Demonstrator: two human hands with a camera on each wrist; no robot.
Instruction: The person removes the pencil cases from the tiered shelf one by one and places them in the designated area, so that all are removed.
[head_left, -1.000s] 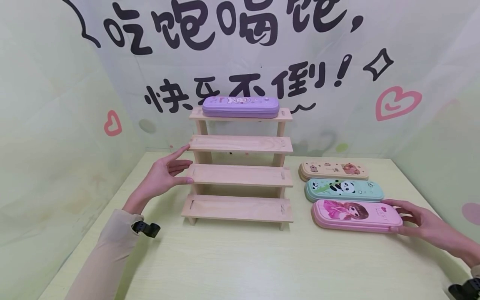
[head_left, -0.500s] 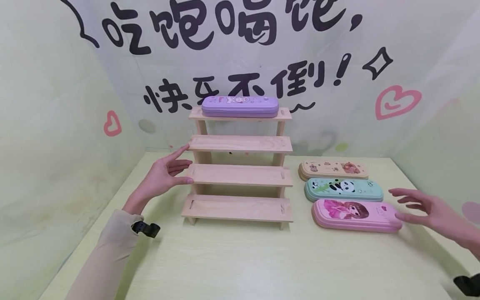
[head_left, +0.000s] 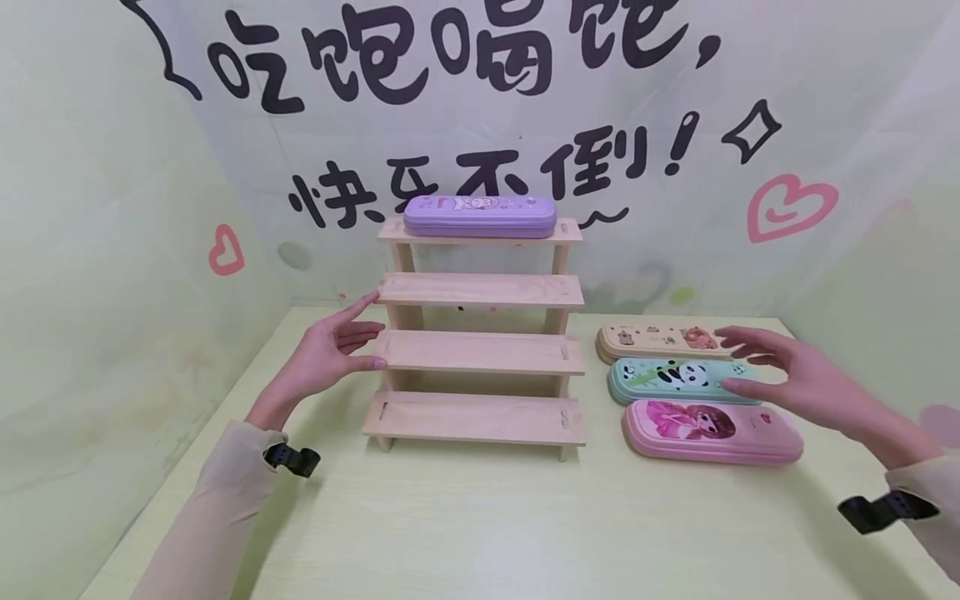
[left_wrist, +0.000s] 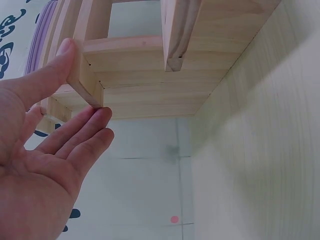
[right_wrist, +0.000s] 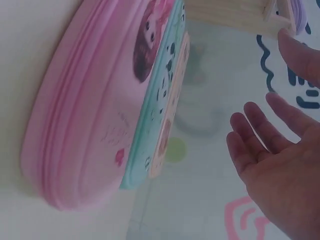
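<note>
My left hand (head_left: 318, 354) is at the left end of a pale wooden stepped display rack (head_left: 480, 350). In the left wrist view its thumb and fingertips grip opposite edges of a plank's end. A purple pencil case (head_left: 480, 217) lies on the rack's top tier. My right hand (head_left: 802, 379), fingers spread and holding nothing, hovers over the right ends of a green panda pencil case (head_left: 645, 379) and a beige one (head_left: 645, 337), partly covering both. Nearest me in that row lies a pink pencil case (head_left: 712, 442) with a cartoon girl, below the right hand.
The rack and cases stand on a light wood-grain table (head_left: 480, 525). Behind is a white backdrop (head_left: 675, 250) with large black lettering and pink hearts; pale panels close off both sides.
My right hand has let go of the pink case's right end, lifted, and moved back and left over the green and beige cases. The left hand stays on the rack.
</note>
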